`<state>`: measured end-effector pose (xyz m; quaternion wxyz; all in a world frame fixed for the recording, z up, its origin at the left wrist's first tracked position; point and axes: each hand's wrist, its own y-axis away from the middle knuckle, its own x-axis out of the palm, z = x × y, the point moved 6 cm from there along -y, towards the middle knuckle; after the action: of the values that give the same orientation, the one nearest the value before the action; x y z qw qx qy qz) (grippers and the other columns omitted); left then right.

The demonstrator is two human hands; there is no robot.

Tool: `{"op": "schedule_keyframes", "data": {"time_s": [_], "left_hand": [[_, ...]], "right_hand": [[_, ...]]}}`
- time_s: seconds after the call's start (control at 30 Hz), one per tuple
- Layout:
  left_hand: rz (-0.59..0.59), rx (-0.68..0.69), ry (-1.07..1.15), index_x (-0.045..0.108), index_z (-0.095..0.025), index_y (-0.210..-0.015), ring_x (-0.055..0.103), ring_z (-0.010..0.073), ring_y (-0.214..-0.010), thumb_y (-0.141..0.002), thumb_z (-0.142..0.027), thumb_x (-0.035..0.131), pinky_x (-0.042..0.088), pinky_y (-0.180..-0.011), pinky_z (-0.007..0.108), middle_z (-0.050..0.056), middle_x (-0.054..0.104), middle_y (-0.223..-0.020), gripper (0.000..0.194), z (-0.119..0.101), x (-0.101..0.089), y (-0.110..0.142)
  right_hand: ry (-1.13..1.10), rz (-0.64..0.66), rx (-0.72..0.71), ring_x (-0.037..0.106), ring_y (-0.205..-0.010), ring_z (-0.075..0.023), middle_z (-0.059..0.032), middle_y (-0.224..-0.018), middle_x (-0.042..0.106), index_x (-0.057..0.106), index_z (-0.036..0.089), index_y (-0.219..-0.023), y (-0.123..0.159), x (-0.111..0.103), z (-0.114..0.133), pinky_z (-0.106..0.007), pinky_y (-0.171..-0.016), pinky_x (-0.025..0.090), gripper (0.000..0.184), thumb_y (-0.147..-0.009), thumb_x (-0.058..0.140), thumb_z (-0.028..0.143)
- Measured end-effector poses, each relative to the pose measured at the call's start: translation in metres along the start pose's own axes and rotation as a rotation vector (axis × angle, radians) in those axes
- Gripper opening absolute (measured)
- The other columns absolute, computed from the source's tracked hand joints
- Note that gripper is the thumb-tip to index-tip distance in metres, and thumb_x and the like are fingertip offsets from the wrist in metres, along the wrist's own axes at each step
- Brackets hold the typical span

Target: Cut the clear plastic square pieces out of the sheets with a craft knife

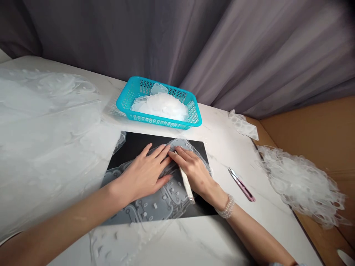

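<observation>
A translucent moulded sheet (155, 207) with rounded outlines and small holes lies over a black mat (116, 155), spilling past its front edge. My left hand (148, 168) rests on it palm down, fingers stretched out and slightly apart. Close beside those fingertips, my right hand (194, 170) is closed around a slim tool with a white, wrapped-looking handle (186, 184). The handle's end sticks out below the palm toward me. The tool's tip is mostly hidden under the fingers, so its kind cannot be told. A beaded bracelet (227, 207) circles my right wrist.
Behind the mat stands a turquoise basket (159, 122) heaped with translucent pieces (163, 105). Large translucent sheets (50, 147) cover the left side. Pink-handled thread snips (242, 185) lie at right. Beyond them, ring-like scraps (302, 184) hang over the table edge by a cardboard box (310, 133).
</observation>
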<state>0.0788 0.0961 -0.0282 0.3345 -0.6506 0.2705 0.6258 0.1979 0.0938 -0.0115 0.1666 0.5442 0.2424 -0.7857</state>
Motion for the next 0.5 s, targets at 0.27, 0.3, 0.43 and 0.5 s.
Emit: {"op": "schedule_keyframes", "data": {"time_s": [0.27,0.3,0.43,0.5], "left_hand": [[-0.018,-0.016,0.061,0.036,-0.015,-0.151,0.034,0.0319,-0.144,-0.101,-0.042,0.032,0.028,-0.115,0.055,0.016,0.033,-0.158,0.057,0.000,0.000,0.000],[-0.017,-0.018,0.075,0.035,-0.016,-0.151,0.033,0.0323,-0.144,-0.100,-0.042,0.032,0.028,-0.115,0.056,0.016,0.033,-0.158,0.057,0.000,0.002,0.000],[-0.019,-0.022,0.159,0.036,-0.014,-0.150,0.032,0.0343,-0.145,-0.099,-0.042,0.036,0.025,-0.115,0.058,0.019,0.032,-0.158,0.058,0.003,0.005,-0.001],[-0.045,-0.013,0.239,0.040,-0.014,-0.148,0.029,0.0353,-0.145,-0.097,-0.040,0.041,0.019,-0.116,0.061,0.019,0.034,-0.156,0.057,0.003,-0.001,-0.001]], "right_hand": [[-0.846,-0.706,0.673,0.072,-0.095,-0.0177,-0.0064,-0.105,0.074,0.069,0.021,-0.116,0.061,-0.055,-0.115,-0.032,-0.093,0.058,0.027,-0.091,0.063,0.030],[-0.973,-0.839,0.771,0.073,-0.088,-0.0146,-0.0024,-0.093,0.075,0.071,0.023,-0.111,0.081,-0.066,-0.138,-0.025,-0.089,0.059,0.026,-0.086,0.070,0.026],[-1.079,-0.870,0.931,0.074,-0.070,-0.0160,-0.0020,-0.070,0.073,0.072,0.022,-0.086,0.128,-0.096,-0.188,-0.022,-0.071,0.063,0.007,-0.080,0.072,0.021],[-1.126,-0.856,0.944,0.075,-0.073,-0.0172,-0.0030,-0.074,0.074,0.072,0.022,-0.089,0.129,-0.098,-0.180,-0.023,-0.072,0.064,0.011,-0.078,0.075,0.023]]}}
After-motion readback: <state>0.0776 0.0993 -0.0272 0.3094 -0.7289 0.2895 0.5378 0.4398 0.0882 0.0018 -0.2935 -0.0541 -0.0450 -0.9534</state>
